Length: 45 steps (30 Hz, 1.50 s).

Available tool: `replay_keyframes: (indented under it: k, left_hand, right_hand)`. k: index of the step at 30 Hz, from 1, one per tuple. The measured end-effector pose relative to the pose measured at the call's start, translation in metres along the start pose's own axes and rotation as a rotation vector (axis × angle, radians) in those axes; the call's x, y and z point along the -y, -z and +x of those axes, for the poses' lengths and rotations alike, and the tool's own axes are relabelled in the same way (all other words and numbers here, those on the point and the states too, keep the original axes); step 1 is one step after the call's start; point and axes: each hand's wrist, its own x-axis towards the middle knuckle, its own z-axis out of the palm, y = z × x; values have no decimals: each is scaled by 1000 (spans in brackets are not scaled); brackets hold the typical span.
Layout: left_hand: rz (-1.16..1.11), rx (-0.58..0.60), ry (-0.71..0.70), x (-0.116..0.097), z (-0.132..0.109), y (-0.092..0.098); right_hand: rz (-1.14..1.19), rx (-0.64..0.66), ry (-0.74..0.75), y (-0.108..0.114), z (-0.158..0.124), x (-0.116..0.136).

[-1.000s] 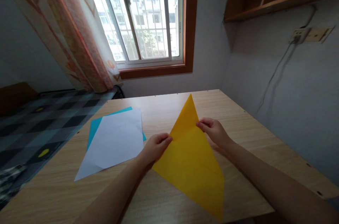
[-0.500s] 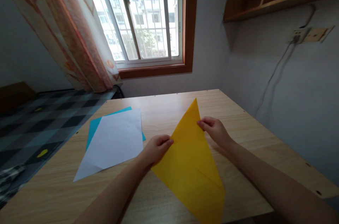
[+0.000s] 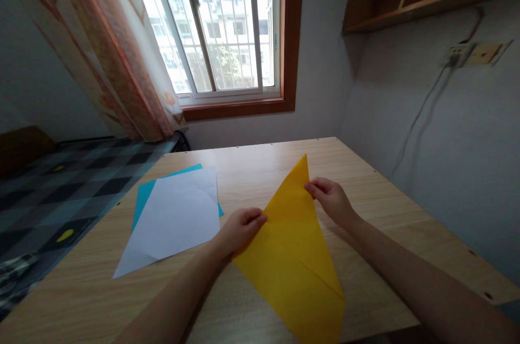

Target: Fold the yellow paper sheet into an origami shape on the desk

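Observation:
A sheet of yellow paper [image 3: 290,246] is held up above the table, its pointed corner toward the window and its near end cut off by the bottom of the view. A diagonal crease crosses its lower right part. My left hand [image 3: 244,227] pinches the left edge between thumb and fingers. On the opposite edge, just below the pointed tip, my right hand [image 3: 327,195] grips the paper between thumb and forefinger. The other fingers of both hands are curled in.
White paper [image 3: 179,219] overlaps a turquoise sheet [image 3: 144,198] on the left of the wooden table [image 3: 244,170]. A checked bed [image 3: 81,181] adjoins the table's left side. The wall with a plugged-in cable [image 3: 422,105] rises at the right, below a wooden shelf [image 3: 455,2].
The yellow paper's tip has shifted slightly to the right and down. My right hand has moved a little to the right with it; my left hand stays almost in place.

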Motion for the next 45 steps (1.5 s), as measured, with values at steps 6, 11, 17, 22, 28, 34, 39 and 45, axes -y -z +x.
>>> replay_keyframes:
  k: [6,11,17,22,28,34,39,45]
  left_hand:
    - [102,7,-11,1,0,0]
    - [172,19,-51,2,1,1]
    - [194,25,-72,1,1,2]
    - [194,34,-56,-1,0,2]
    - [249,29,-69,-3,-1,2]
    - [277,38,-59,-3,0,3]
    - [272,41,-58,-3,-1,2]
    - [303,52,-69,-6,-2,2]
  right_hand:
    - [89,-27,27,-1,0,1]
    - [39,-84,41,1,1,0]
    - [56,-88,60,0,0,5]
    - [163,-148,63,-3,1,8]
    - [120,-160,95,1,2,6]
    - [42,-177,122,3,2,1]
    - [81,-177,116,1,2,5]
    - [112,-174,118,2,2,9]
